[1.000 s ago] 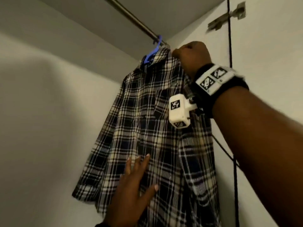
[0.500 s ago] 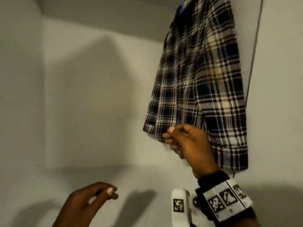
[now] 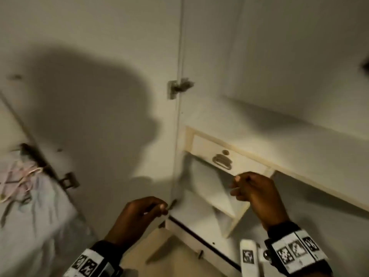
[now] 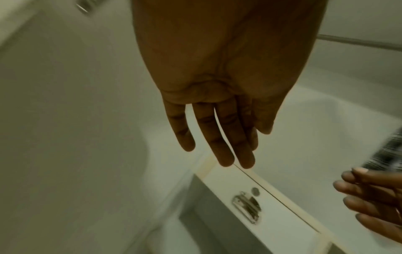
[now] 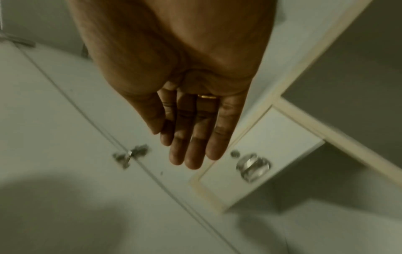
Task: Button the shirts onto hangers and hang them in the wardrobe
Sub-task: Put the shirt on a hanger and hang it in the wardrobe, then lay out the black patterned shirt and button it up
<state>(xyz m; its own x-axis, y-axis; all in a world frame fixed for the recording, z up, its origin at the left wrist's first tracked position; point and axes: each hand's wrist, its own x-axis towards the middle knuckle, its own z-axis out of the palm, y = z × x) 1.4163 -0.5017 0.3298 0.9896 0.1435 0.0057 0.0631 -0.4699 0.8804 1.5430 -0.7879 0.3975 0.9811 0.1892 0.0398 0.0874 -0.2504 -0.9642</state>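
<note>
1. In the head view the left hand (image 3: pixel 142 217) sits at 6 o'clock with its back to the camera, fingers loosely curled and holding nothing. A tagged band (image 3: pixel 90 264) wraps its wrist.
2. The right hand (image 3: pixel 254 193) is at 4 o'clock, a little higher, also back-up, fingers bent and apart, nothing between them. Its wrist carries a tagged band (image 3: pixel 295 252) with a small white camera (image 3: pixel 248 257) just beside it.
3. The left wrist view gives the palm side that the head view hides: the left hand (image 4: pixel 217 96) has its fingers (image 4: pixel 222 137) nearly straight and close together, pointing down, touching nothing. At 4 o'clock in that view the right hand's fingertips (image 4: pixel 369 192) come in from the edge.
4. The right wrist view shows the right hand (image 5: pixel 187 82) the same way, fingers (image 5: pixel 191 137) extended and together, a ring (image 5: pixel 207 96) on one of them, nothing held.
5. Just past both hands is a drawer (image 3: pixel 229 158) with a metal handle (image 3: pixel 222 161), at 3 o'clock from centre in the head view.
6. Above the hands, at 12 o'clock from the left hand, a hinge (image 3: pixel 178 87) sits on the wardrobe door (image 3: pixel 109 96) edge.
7. Only the left wrist view catches the shirt (image 4: pixel 389 151): a blurred plaid strip at its 3 o'clock edge, just above the right fingertips, apart from them as far as the blur lets me tell. The rail (image 4: pixel 359 42) crosses at 2 o'clock.
8. At 9 o'clock in the head view lies pale cloth (image 3: pixel 26 196) with pink hangers (image 3: pixel 22 176) on it.
</note>
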